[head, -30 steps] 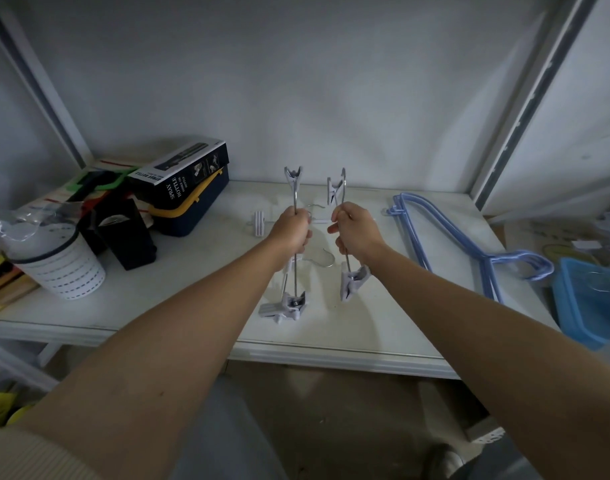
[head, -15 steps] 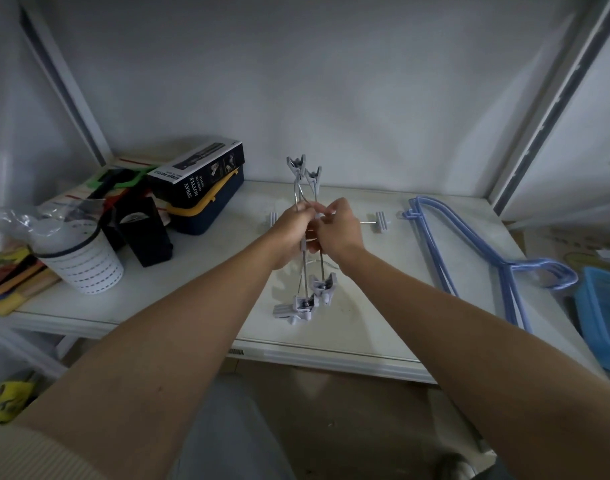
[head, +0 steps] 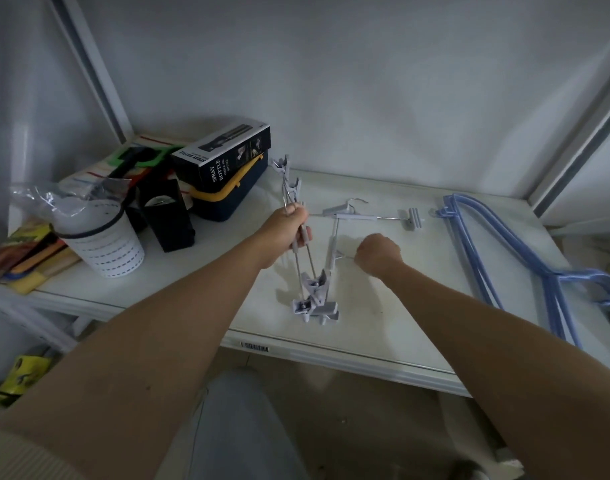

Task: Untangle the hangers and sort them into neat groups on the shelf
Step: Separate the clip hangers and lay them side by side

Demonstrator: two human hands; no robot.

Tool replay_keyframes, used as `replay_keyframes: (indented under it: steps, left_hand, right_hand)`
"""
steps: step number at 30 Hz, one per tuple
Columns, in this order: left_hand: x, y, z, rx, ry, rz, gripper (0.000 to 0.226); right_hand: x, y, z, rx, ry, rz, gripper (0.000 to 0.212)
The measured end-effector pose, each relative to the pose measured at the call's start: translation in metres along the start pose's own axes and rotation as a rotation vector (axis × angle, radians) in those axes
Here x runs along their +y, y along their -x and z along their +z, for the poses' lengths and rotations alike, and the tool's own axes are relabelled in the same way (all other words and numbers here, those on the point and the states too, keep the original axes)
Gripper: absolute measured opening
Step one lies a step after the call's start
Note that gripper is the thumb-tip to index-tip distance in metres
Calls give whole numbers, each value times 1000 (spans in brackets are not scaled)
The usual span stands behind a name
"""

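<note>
My left hand (head: 289, 233) has a tight grip on two clip hangers (head: 303, 258), standing on the shelf (head: 383, 306). My right hand (head: 378, 254) is curled closed by a third hanger (head: 333, 247); I can't tell if it holds it. Its clip touches mine, so pulling could snag them.

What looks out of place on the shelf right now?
Two grey clip hangers lie crossed at an angle mid-shelf, not grouped. The left hand holds two more upright; the right hand is closed at one's hook. The blue hangers lie stacked neatly.
</note>
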State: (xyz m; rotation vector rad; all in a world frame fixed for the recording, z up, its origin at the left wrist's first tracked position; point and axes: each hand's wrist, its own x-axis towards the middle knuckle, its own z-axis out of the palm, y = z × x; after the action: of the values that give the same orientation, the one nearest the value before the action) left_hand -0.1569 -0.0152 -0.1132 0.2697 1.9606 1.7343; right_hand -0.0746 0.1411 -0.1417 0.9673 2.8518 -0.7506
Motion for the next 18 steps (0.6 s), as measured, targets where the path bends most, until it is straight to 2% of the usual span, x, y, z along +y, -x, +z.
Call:
replay_keyframes:
  steps: [5,8,13,18]
  left_hand:
    - [-9,-5,-7,-11,-92,6,25]
    - [-9,-5,-9,-30,-121,1,23]
    - [-4,-1,-16,-24,-71,-34,19]
    - [1,4,-14,-8,-26,-76,19]
  right_hand:
    - [9,-8,15,-25,93,-19,37]
    - [9,-9,18,-4,171,-62,34]
    - [16,-6,13,207,404,-186,25]
    - [28,-9,-23,372,86,-287,20]
